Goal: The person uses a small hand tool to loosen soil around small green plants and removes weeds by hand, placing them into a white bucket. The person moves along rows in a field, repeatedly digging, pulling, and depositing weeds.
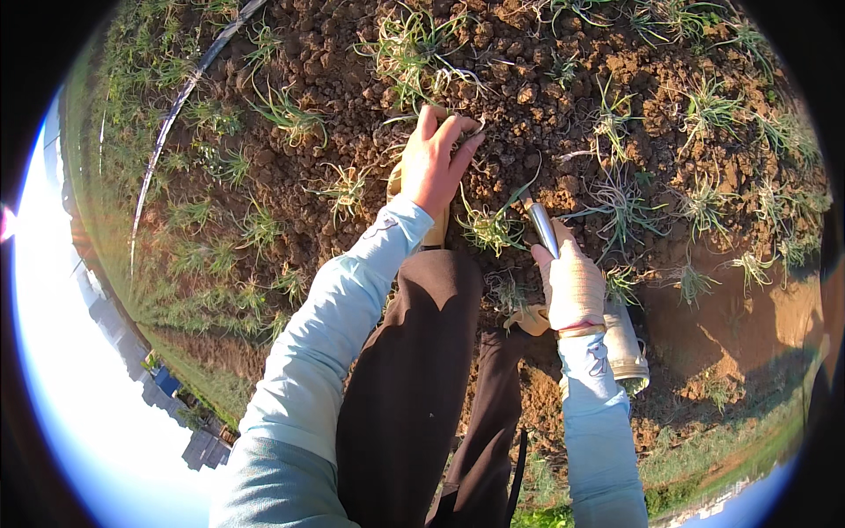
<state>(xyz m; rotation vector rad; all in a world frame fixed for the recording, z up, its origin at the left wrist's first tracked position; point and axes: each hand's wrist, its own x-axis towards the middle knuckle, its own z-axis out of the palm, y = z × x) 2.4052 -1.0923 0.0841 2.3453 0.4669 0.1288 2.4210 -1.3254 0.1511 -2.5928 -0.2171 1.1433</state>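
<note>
My bare left hand [439, 155] reaches down to the crumbly brown soil [515, 86], fingers bent. A small pale scrap [481, 123] shows at its fingertips; whether it is gripped is unclear. In a knitted work glove, my right hand [573, 280] grips a hand tool [542, 228] by its shiny metal shaft. The tool's far end points into the soil, its tip hard to make out. Between both hands grows a clump of onion-like plants [490, 228] with thin green leaves. A larger clump [412, 49] stands beyond my left hand.
A pale bucket [624, 346] lies tilted beside my right forearm. More clumps [620, 198] grow to the right, others [290, 115] to the left. A long thin strip or hose [173, 109] crosses the field at left. My trousered knee [439, 277] is between my arms.
</note>
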